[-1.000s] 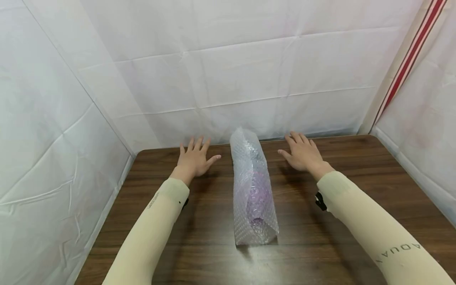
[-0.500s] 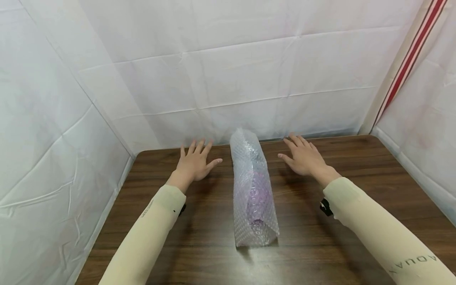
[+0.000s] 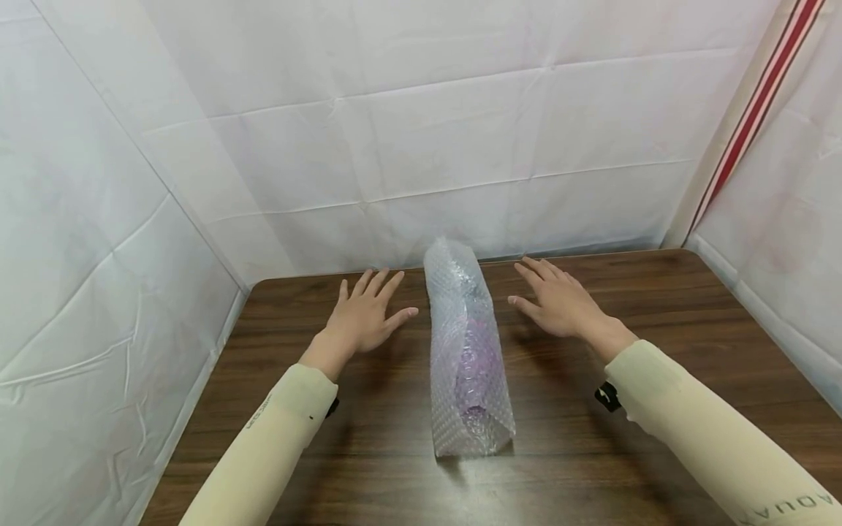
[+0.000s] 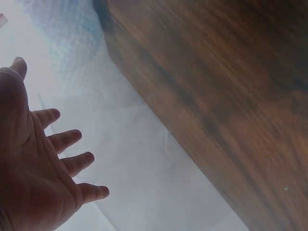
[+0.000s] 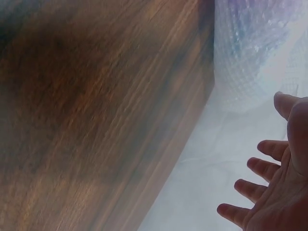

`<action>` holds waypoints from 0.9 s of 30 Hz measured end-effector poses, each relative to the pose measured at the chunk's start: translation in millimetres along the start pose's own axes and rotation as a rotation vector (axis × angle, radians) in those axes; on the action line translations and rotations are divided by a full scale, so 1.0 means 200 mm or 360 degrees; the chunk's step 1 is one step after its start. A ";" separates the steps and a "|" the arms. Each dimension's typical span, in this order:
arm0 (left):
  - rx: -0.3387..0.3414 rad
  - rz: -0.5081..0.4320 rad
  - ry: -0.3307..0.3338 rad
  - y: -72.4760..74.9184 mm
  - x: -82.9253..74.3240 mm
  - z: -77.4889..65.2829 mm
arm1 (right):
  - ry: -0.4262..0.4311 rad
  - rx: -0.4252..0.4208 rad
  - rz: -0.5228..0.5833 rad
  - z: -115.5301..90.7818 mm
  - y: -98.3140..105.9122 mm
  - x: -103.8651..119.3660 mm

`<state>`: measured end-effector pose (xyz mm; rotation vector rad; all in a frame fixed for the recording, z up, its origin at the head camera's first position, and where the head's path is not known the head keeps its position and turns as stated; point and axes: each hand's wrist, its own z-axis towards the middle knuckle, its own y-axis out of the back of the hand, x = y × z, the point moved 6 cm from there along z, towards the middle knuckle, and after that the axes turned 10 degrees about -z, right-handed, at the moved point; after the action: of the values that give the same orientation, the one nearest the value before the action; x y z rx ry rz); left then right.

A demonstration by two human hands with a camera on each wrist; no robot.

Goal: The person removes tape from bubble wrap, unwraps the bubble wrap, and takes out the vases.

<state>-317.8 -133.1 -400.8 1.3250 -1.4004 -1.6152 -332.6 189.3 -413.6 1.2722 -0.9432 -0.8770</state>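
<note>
A long bundle of bubble wrap [image 3: 468,351] lies lengthwise down the middle of the table, with something purple showing through its nearer half. What is inside is blurred by the wrap. To its left, my left hand [image 3: 360,315] is held palm down over the table with fingers spread, its thumb pointing at the wrap. My right hand [image 3: 558,301] mirrors it on the other side, fingers straight and thumb toward the bundle. Both hands are apart from the wrap and hold nothing. In the wrist views the bubble wrap [image 4: 72,33] shows beyond the thumb of each hand [image 5: 284,178].
The brown wood-grain table [image 3: 658,307] ends at a far edge just beyond the fingertips. White sheeting [image 3: 421,139] hangs behind it and on both sides. A red-striped strip [image 3: 756,109] runs down the right corner. A black wrist device [image 3: 608,396] sits under the right sleeve.
Both hands have drawn back slightly from the far table edge toward the near side, fingers still spread. The bubble-wrapped bundle has stayed in place.
</note>
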 end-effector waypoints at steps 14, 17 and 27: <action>-0.0047 -0.0051 -0.0064 -0.01 -0.06 -0.10 | 0.0102 -0.0041 0.0026 -0.06 0.02 0.07; -0.0046 -0.0052 -0.0075 -0.01 -0.07 -0.11 | 0.0115 -0.0049 0.0042 -0.08 0.03 0.09; -0.0040 -0.0134 -0.0115 -0.03 -0.14 -0.16 | 0.0141 -0.0030 0.0121 -0.12 0.02 0.12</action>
<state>-277.9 -116.3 -396.4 1.3392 -1.3785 -1.7463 -300.5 176.9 -408.9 1.2410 -0.9051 -0.7629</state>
